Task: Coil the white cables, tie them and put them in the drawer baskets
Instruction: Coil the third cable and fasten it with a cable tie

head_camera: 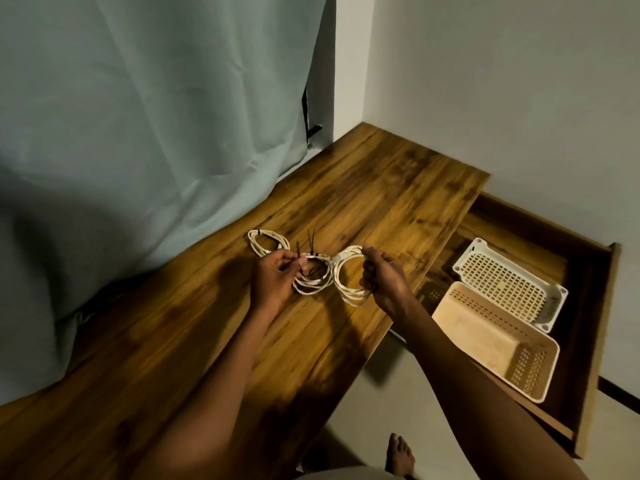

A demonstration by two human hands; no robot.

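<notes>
White cable loops sit at the centre of the frame on a brown wooden surface [363, 188]. The right hand [382, 277] has its fingers curled round the right rim of one coil [348, 278], holding it just above the wood. The left hand [273, 275] pinches a thin dark tie [300, 259] at a second coil [311, 278], which lies between the two hands, touching the first. A third coil [268, 242], already bound with a dark tie, rests just above and left of the left hand.

Right of the hands, past the surface's edge, an open wooden drawer [602, 306] holds two perforated plastic baskets: a white basket [509, 285] further up the frame and a peach basket [495, 337] below it. Both look empty, though their far corners are dim.

The drawer lies to the right, so the right hand is the nearer one for dropping a coil in. The held coil shows no tie, so binding likely comes first.
</notes>
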